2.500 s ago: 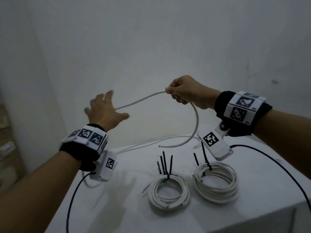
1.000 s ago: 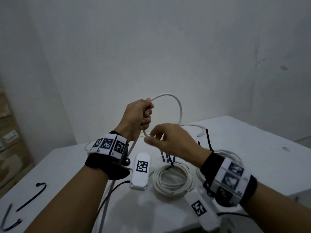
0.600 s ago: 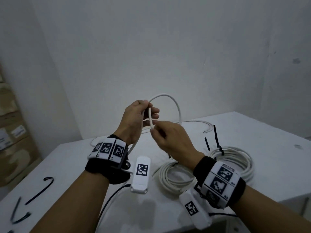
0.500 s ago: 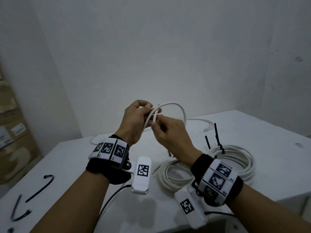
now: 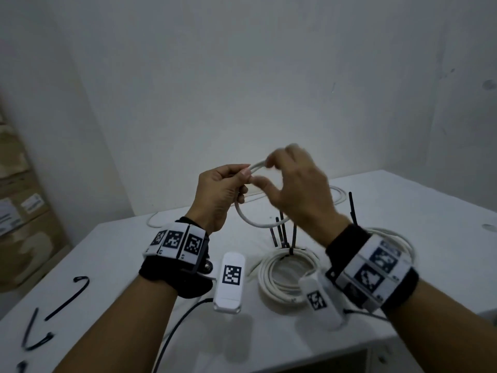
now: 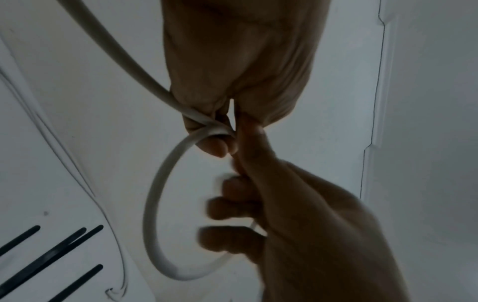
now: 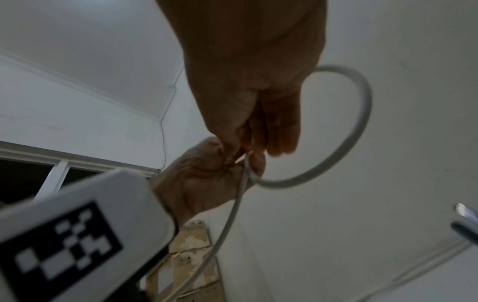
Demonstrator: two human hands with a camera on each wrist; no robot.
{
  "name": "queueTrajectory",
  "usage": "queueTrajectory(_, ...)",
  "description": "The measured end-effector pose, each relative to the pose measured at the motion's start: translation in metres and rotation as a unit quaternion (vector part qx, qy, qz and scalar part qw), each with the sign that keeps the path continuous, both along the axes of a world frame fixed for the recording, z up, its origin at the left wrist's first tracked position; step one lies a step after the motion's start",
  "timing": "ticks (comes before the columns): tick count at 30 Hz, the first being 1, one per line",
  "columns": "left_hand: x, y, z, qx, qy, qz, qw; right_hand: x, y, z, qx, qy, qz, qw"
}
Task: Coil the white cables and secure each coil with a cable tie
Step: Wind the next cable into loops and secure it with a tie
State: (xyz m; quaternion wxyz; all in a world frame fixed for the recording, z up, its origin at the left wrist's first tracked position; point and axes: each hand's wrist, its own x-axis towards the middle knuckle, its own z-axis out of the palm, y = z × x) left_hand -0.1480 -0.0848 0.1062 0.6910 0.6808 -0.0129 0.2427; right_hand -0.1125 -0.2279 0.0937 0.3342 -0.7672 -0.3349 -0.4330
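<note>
The white bench [image 5: 403,211] carried two finished coils, the nearer coil [image 5: 285,273] closed with black cable ties [image 5: 281,232] that stood up, and the farther coil [image 5: 398,238] partly hidden behind the right wrist. Loose black ties [image 5: 67,294] lay at the bench's left end. Above the bench, the left hand [image 5: 217,195] had its fingers curled tight on the white cable [image 5: 248,220], where the first small loop closed on itself. The right hand [image 5: 298,189] was at the top of this loop; it was blurred, and I cannot tell if its fingers pinched the cable or only touched it. The rest of the cable ran down to the bench behind the hands. I judge that the main risk was the loop springing open, because the cable looked stiff and only one crossing point was held. Also, the trailing length could catch on the upright ties and drag a finished coil.
</note>
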Motion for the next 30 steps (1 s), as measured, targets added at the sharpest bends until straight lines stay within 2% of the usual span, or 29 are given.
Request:
queueTrajectory(1,-0.001,0.0,0.0,0.011,0.002,-0.004,1.0,0.006,-0.006,0.01,-0.042,0.003,-0.026,0.999)
queueTrajectory(3,-0.002,-0.001,0.002,0.033,0.004,-0.016,0.999,0.016,-0.013,0.037,-0.182,0.088,-0.031,0.979)
queueTrajectory(5,-0.003,-0.004,0.004,0.047,0.007,-0.022,0.999,0.023,-0.012,0.056,-0.278,0.182,0.025,0.943)
queueTrajectory(6,-0.003,-0.004,0.005,0.049,0.009,-0.021,0.999,0.027,-0.01,0.061,-0.283,0.22,0.072,0.931)
queueTrajectory(9,-0.006,-0.002,0.008,0.024,0.021,-0.026,0.999,0.033,-0.011,0.064,-0.226,0.257,0.15,0.928)
queueTrajectory(16,-0.009,-0.004,0.009,0.004,0.021,-0.031,0.999,0.033,-0.006,0.043,-0.004,0.275,0.196,0.941)
queueTrajectory(18,-0.011,-0.005,0.008,0.002,0.025,-0.031,0.999,0.034,-0.002,0.035,0.062,0.288,0.193,0.936)
queueTrajectory(21,-0.01,-0.004,0.008,-0.013,0.007,-0.017,1.0,0.031,0.002,0.032,0.11,0.3,0.208,0.924)
queueTrajectory(22,-0.009,-0.003,0.009,-0.024,-0.003,-0.011,1.0,0.03,0.004,0.032,0.114,0.286,0.196,0.931)
queueTrajectory(24,-0.007,-0.001,0.013,-0.053,-0.025,-0.001,0.998,0.026,0.002,0.029,0.124,0.217,0.109,0.962)
queueTrajectory(26,-0.006,0.003,0.018,-0.078,-0.046,0.008,0.996,0.01,0.002,0.014,0.183,0.152,0.057,0.97)
queueTrajectory(27,-0.006,0.005,0.02,-0.088,-0.056,0.009,0.995,-0.001,0.003,0.002,0.212,0.157,0.062,0.963)
queueTrajectory(28,-0.006,0.007,0.023,-0.097,-0.064,0.01,0.993,-0.014,0.007,-0.015,0.225,0.207,0.088,0.948)
queueTrajectory(29,-0.006,0.008,0.025,-0.106,-0.071,0.01,0.992,-0.03,0.011,-0.032,0.213,0.304,0.132,0.919)
queueTrajectory(30,-0.007,0.009,0.028,-0.114,-0.077,0.01,0.99,-0.046,0.018,-0.049,0.183,0.427,0.188,0.865)
